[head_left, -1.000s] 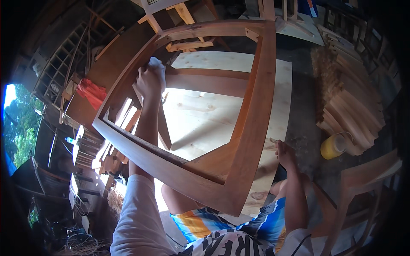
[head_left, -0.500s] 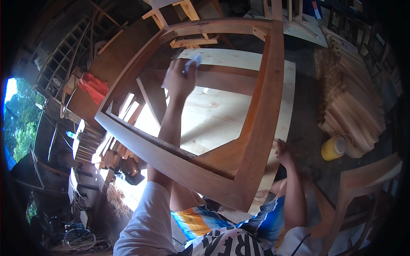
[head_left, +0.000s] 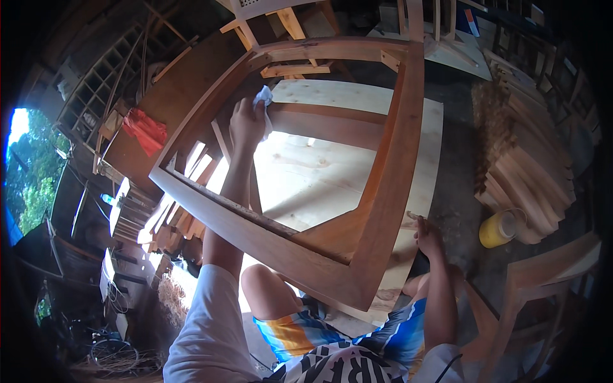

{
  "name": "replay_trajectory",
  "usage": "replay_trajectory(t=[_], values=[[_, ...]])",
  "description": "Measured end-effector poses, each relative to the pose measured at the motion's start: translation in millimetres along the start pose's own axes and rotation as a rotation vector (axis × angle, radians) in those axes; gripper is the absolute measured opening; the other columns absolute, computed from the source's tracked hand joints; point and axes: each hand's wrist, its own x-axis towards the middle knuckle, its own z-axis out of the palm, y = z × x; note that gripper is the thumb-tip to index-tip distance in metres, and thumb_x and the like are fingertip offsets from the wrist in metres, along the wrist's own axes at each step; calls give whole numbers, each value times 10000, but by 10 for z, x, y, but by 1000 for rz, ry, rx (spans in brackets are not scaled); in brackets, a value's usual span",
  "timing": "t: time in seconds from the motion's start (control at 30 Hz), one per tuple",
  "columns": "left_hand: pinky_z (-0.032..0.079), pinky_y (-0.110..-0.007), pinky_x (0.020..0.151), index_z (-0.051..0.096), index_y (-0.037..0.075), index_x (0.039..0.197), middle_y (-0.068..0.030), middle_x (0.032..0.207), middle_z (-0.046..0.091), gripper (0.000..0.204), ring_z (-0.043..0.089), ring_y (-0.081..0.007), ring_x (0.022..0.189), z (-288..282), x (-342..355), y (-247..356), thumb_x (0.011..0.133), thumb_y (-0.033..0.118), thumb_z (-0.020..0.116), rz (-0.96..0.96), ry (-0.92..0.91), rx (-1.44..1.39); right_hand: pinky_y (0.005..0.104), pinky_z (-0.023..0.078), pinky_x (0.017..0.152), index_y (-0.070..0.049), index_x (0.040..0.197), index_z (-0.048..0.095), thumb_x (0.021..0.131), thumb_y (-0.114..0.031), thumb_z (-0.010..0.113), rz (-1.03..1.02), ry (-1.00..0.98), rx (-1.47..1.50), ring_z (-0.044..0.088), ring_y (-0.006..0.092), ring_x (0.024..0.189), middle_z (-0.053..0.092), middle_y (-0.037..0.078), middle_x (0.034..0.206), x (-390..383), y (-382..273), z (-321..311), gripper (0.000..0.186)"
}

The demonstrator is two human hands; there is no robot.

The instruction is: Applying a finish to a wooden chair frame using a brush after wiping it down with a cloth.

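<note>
A wooden chair frame [head_left: 389,223], with an open seat, is tilted in front of me. My left forearm passes beneath its near rail, and my left hand [head_left: 247,124] shows through the opening. Its fingers are closed around a crumpled white cloth [head_left: 264,102], close to the inner side of the frame's left part. To the right of the frame's near corner is my right hand [head_left: 429,237], apart from the rail. Its fingers are curled; whatever they may hold is too small to make out. A pale plywood board [head_left: 319,172] lies under the frame.
Stacked curved wooden pieces [head_left: 527,159] lie at the right, beside a yellow container [head_left: 497,230]. Another wooden chair frame [head_left: 549,268] stands at the lower right. Wood offcuts [head_left: 169,230] and a red cloth or bag [head_left: 145,131] are at the left.
My left hand has moved left with the white cloth, toward the left part of the frame. The right hand stays near the same place, slightly lower in view.
</note>
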Motion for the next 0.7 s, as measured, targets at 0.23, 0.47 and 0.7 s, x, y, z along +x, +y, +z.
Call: replay_trajectory(t=[0.23,0.47,0.7], values=[[556,-482,763,680,94,1102,-166,999,711,278,695,-391,863,-63,114,-306,1005,319,549,149,73,174,353,530,649,-20,1046,699,1047,-526,412,-91,12,-9,687,209,636,684,119,702,-70,-81,64,581],[497,-483,966,704,173,1193,-161,1221,681,404,630,-380,1159,-200,170,517,991,447,486,-40,-199,570,471,481,989,-91,1303,628,1060,-477,318,-49,-85,-74,607,393,1165,641,186,1279,-157,-371,-303,551],[490,-492,942,725,119,1150,-187,1136,700,392,618,-380,1117,206,446,-344,1001,405,502,96,-121,421,487,521,919,-104,1250,675,1019,-573,419,37,46,-92,641,446,1069,695,241,1102,-184,-226,-240,583]])
